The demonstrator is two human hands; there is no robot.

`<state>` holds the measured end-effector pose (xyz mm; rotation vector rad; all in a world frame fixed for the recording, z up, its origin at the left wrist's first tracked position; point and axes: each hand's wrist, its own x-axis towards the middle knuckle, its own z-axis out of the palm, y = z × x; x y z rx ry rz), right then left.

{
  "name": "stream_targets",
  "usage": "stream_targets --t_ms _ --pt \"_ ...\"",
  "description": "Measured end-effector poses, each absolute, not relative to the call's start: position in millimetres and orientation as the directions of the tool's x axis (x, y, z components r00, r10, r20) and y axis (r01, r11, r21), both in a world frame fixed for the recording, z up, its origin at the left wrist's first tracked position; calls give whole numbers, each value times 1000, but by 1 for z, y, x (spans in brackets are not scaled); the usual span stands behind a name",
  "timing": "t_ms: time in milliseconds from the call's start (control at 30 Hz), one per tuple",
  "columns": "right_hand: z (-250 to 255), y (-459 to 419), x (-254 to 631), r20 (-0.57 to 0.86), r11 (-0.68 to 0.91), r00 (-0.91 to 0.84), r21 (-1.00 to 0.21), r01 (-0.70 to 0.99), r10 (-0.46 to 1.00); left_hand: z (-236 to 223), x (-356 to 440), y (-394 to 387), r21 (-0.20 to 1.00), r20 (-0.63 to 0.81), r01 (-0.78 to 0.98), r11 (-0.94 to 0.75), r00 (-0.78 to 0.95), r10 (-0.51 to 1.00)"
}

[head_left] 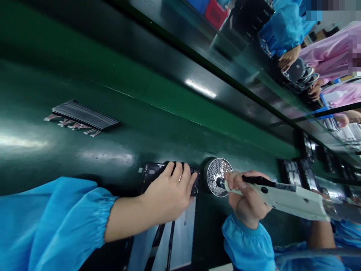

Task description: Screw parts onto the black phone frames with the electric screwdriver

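A flat black device housing point(152, 171) with pale rectangular panels point(186, 233) lies on the bench. My left hand point(169, 192) rests over its far end, the fingers bent across the dark edge and a ring on one of them. In my right hand point(248, 195) is a pale electric screwdriver point(296, 201) with a black lever, held nearly level. Its tip points into a round metal dish point(210, 177) with a perforated face, where small shiny screws appear to lie. The dish stands just right of the housing.
A block of dark strips with wired white connectors point(84, 114) lies at the left on the green bench point(118, 146). Beyond a raised ledge point(169, 67), co-workers in blue point(284, 30) and pink sleeves handle parts. Stacked dark parts point(293, 173) stand at the right.
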<state>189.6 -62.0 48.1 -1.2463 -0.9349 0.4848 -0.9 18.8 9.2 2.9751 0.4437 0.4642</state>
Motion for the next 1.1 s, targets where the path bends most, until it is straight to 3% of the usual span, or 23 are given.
stream_targets --t_ms 300,467,633,1100 --pt "67 -63 185 387 309 502 -922 235 773 15 -9 23 171 123 251 -953 954 273" --pt "94 -56 157 292 255 418 -956 142 861 16 -12 19 194 69 304 -933 944 322" --pt "83 -47 133 232 207 346 -972 109 909 19 -10 18 230 3 351 -908 933 361" --pt "78 -48 134 257 208 340 -962 176 904 31 -6 23 222 -171 331 -917 939 298"
